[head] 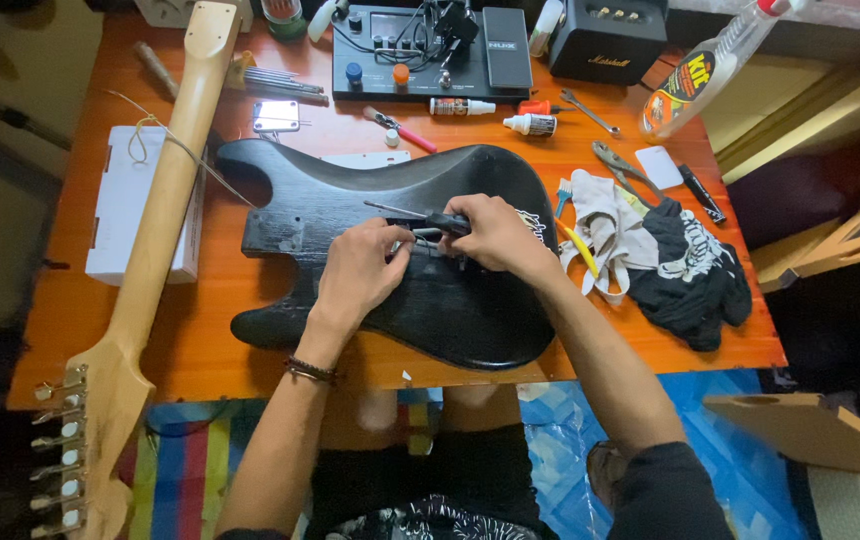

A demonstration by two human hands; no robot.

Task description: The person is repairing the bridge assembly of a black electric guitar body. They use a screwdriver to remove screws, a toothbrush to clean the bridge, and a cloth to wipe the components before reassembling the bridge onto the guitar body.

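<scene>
On guitar body (pixel 450 310): right hand (pixel 498 237) clamped on screwdriver (pixel 420 217); left hand (pixel 362 268) fingers pressed down; detached neck (pixel 155 210) alongside.

Black guitar body (pixel 430 300), orange table (pixel 220 350), pale wood neck (pixel 165 190), and perhaps a skeleton-patterned black cloth (pixel 690 270).

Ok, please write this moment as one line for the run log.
left hand: on black guitar body | right hand: holds screwdriver over body | guitar neck: detached, on table
</scene>
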